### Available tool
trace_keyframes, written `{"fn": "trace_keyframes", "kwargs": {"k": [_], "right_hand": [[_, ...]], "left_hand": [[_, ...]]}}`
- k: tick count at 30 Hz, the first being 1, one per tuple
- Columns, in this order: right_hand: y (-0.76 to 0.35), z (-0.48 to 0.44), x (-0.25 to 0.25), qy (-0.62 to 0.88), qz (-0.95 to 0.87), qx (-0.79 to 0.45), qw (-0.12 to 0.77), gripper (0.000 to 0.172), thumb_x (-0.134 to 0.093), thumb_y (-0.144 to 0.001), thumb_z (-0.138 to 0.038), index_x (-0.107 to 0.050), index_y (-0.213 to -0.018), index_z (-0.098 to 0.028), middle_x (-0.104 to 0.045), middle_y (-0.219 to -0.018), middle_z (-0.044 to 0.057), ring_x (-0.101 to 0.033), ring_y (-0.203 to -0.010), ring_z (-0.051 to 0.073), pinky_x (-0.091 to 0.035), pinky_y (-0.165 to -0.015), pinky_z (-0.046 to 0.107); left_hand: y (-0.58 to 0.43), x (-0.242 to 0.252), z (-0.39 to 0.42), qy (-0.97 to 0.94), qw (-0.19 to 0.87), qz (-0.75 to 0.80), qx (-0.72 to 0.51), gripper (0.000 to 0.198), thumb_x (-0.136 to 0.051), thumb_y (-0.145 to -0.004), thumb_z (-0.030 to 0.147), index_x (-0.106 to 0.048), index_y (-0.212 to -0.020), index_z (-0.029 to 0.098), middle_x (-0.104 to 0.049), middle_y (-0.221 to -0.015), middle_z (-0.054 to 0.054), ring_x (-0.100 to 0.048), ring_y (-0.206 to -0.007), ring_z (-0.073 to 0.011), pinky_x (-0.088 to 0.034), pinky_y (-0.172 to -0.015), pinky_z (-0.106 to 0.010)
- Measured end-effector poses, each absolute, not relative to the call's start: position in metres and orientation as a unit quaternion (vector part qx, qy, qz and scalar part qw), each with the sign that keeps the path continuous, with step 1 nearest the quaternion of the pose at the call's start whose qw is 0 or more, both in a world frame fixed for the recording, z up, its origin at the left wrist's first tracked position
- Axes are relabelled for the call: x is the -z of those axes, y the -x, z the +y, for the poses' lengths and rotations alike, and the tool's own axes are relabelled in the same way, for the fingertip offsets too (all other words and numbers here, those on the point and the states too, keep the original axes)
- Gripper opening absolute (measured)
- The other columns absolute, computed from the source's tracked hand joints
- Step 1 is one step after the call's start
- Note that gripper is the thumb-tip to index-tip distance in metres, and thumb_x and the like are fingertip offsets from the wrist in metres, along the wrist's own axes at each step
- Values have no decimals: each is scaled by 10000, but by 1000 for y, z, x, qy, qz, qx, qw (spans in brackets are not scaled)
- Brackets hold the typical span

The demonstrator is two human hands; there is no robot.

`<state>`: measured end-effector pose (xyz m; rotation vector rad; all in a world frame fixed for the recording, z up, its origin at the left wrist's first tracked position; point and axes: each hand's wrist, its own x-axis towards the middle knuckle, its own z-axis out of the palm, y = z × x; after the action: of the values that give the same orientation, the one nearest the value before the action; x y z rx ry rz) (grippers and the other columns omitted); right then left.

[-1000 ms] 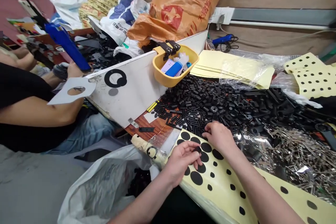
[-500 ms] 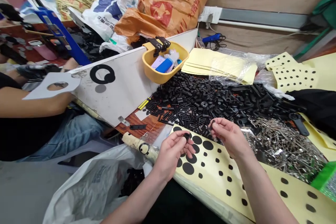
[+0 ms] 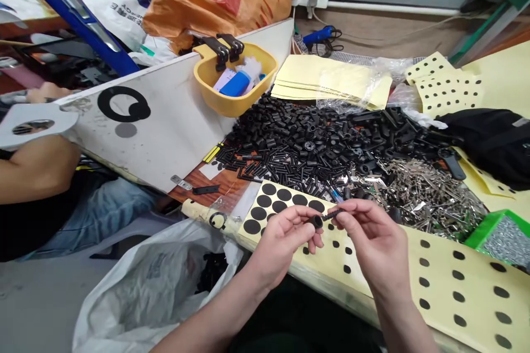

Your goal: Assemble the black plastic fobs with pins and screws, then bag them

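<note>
My left hand [image 3: 287,237] pinches a short black plastic tube [image 3: 316,222], its open end turned toward my right hand. Between the thumb and fingertips of my right hand [image 3: 370,234] is a thin black ribbed rod [image 3: 332,214], its tip at or very near the tube's mouth; whether it is inside, I cannot tell. Both hands are over a yellow sheet of black round stickers [image 3: 441,265] along the table's front edge. Just beyond lie a pile of ribbed black rods [image 3: 281,165] and a heap of black plastic parts [image 3: 306,127].
A yellow bin [image 3: 232,105] is clipped to the white divider [image 3: 165,138]. Thin metal parts [image 3: 430,187] are heaped at right, near a green tray of small metal pieces [image 3: 476,237]. A white sack [image 3: 136,287] hangs open below. Another person's arm [image 3: 41,171] is at left.
My hands have come together, bringing the rod's tip to the tube's mouth. The right hand came back from the edge of the parts pile. The view has shifted right and down.
</note>
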<state>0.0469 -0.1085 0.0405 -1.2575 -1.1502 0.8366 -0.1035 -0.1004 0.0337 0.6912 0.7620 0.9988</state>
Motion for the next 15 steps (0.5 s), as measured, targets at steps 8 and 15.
{"fn": "trace_keyframes", "kwargs": {"k": [8, 15], "right_hand": [[-42, -122, -32, 462, -719, -102, 508, 206, -596, -805, -38, -657, -890, -216, -692, -787, 39, -650, -727, 179, -535, -666, 325], [-39, -127, -32, 489, -702, -93, 510, 169, -591, -805, -41, -597, -830, -208, -653, -703, 12, -631, -659, 150, -521, -616, 278]], "left_hand": [[103, -30, -105, -368, 718, 379, -454, 205, -688, -715, 202, -693, -911, 140, -627, -680, -21, -563, -624, -114, -413, -583, -222], [104, -36, -110, -436, 669, 412, -438, 168, -621, -738, 145, -709, -880, 159, -667, -769, -29, -573, -635, -115, -468, -627, -232]]}}
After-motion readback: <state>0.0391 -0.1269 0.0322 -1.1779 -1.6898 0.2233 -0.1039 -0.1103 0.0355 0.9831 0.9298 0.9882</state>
